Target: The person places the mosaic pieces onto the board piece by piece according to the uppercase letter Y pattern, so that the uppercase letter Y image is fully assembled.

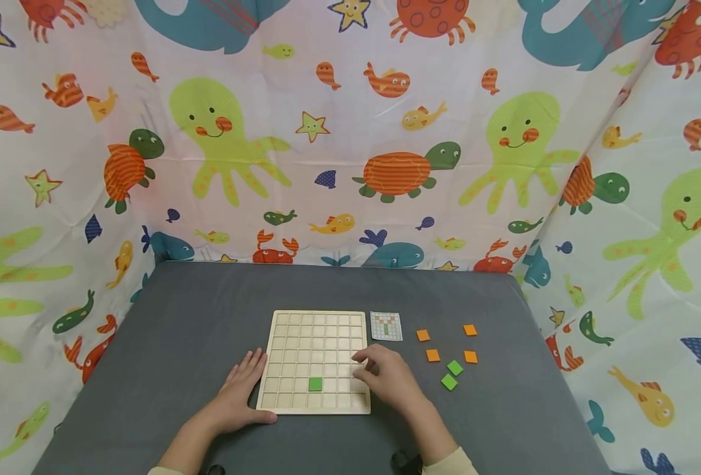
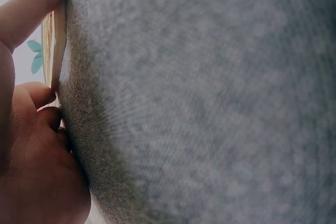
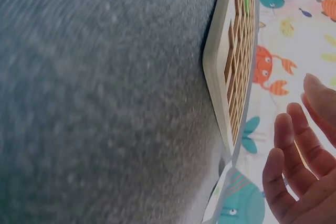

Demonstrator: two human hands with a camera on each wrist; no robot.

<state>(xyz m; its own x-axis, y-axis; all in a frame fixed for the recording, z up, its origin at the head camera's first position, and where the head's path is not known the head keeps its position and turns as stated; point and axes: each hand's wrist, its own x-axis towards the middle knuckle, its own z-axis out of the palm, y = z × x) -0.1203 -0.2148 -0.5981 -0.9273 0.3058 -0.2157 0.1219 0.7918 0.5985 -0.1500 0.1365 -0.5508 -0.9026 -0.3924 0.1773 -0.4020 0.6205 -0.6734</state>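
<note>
A pale wooden grid board [image 1: 294,340] lies on the grey table, with one green square tile [image 1: 315,384] in a cell of its second row from the front. Along the board's left edge rests my left hand [image 1: 239,396], fingers straight and thumb at the near left corner. The right hand [image 1: 391,377] is above the board's right edge, its fingers loosely bent. In the right wrist view, nothing shows between the fingers [image 3: 284,129] of that hand. Beyond it, a small card [image 1: 386,326] printed with a coloured grid pattern lies beside the board's far right corner.
To the right of the board lie several loose orange tiles [image 1: 433,355] and two green tiles [image 1: 455,367]. A curtain [image 1: 350,132] printed with sea animals hangs behind the grey table [image 1: 220,297] and along its sides.
</note>
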